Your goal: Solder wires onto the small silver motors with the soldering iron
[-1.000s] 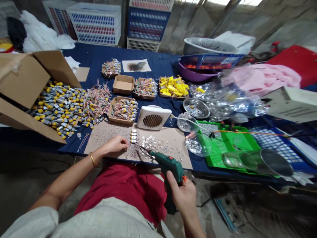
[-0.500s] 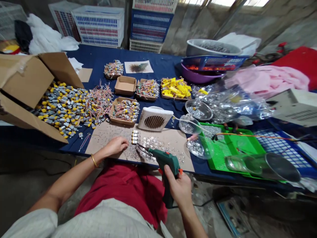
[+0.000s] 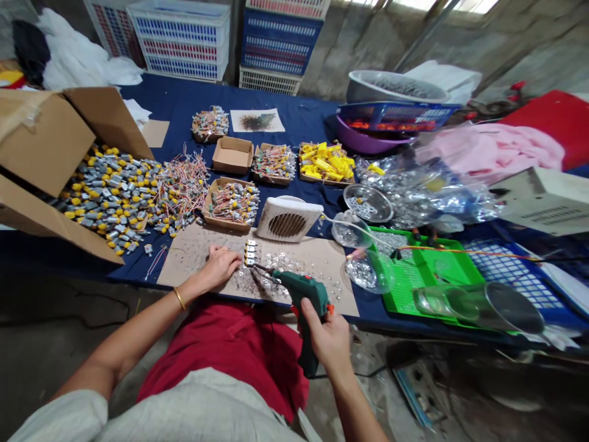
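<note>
My right hand [image 3: 329,337] is wrapped round the handle of a green soldering gun [image 3: 306,291]. The gun's thin tip points left and reaches the near end of a short row of small motors [image 3: 250,252] with yellow ends. Just left of that row, my left hand [image 3: 221,265] rests on the cardboard sheet [image 3: 184,258], its fingers bent together; whether anything small is between them is hidden. Many small shiny metal pieces [image 3: 285,265] lie scattered on the sheet. Behind the row stands a white slatted fan unit [image 3: 289,220].
An open cardboard box [image 3: 41,141] spills motors [image 3: 115,196] at the left. Small boxes of wired motors [image 3: 232,205] and yellow parts [image 3: 326,163] stand farther back. To the right are dishes of metal bits [image 3: 363,272], a green tray [image 3: 407,282] and a clear bottle-like container [image 3: 478,304].
My left hand has moved slightly up and right, closer to the motor row. The soldering gun in my right hand has shifted a little left and up. The whole view has moved slightly.
</note>
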The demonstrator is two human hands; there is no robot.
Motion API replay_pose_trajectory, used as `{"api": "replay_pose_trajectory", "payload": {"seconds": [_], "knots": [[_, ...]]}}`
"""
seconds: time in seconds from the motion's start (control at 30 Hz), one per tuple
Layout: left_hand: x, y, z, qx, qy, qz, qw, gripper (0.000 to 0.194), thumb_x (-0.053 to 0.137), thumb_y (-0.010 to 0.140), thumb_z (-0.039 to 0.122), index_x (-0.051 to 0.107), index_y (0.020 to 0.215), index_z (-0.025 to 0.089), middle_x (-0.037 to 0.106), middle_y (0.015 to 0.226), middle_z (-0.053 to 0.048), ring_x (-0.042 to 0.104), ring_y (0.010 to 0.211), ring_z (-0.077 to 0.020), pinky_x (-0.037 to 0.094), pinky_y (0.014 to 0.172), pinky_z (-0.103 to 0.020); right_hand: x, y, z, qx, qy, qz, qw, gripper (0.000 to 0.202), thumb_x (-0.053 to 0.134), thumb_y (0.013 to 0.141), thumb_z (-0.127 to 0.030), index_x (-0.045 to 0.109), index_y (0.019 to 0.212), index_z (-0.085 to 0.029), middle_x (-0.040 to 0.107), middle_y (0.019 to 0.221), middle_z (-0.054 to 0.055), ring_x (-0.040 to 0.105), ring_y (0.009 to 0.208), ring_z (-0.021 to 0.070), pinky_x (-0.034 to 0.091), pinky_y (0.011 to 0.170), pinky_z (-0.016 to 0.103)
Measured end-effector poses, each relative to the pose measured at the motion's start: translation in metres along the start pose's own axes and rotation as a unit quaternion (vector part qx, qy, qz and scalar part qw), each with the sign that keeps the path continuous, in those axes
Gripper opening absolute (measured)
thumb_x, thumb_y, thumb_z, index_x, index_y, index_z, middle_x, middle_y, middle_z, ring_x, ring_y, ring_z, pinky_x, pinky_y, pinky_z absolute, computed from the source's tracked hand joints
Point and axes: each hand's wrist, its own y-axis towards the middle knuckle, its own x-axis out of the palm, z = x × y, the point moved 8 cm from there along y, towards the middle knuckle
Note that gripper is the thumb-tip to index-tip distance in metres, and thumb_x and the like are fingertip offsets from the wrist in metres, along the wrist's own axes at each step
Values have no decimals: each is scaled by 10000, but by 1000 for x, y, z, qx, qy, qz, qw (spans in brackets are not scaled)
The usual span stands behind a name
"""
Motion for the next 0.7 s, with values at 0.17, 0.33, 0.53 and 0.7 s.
{"api": "replay_pose_trajectory", "payload": {"seconds": [0.17, 0.33, 0.53, 0.7], "knots": [[4, 6, 0, -10, -14, 7, 1000, 234, 504, 935, 324, 709, 901, 215, 716, 878, -45, 558, 904, -203, 239, 922, -400, 5, 5, -13, -20, -12, -13, 1000, 490, 565, 831, -584, 624, 557, -183, 574, 452, 24, 533, 417, 163, 407, 394, 255], [4, 11, 3, -28, -2, -2, 1000, 261, 474, 933, 315, 694, 853, 200, 709, 831, -55, 565, 886, -213, 252, 898, -396, 12, 16, -28, -46, -45, -38, 997, 508, 549, 845, -576, 547, 510, -195, 503, 397, -2, 469, 367, 130, 343, 356, 235], [0, 16, 7, -36, 10, -28, 999, 247, 447, 912, 269, 666, 834, 186, 696, 758, -58, 590, 786, -212, 269, 871, -392, 13, 26, -39, -94, -111, -43, 988, 498, 538, 865, -554, 510, 512, -203, 483, 408, -14, 454, 408, 123, 354, 407, 237], [-2, 21, 11, -28, 2, -49, 998, 248, 445, 892, 252, 664, 807, 174, 706, 768, -71, 590, 750, -212, 279, 876, -390, 16, 31, -44, -130, -146, -48, 979, 482, 517, 877, -552, 552, 557, -194, 505, 442, -10, 479, 456, 138, 379, 454, 248]]}}
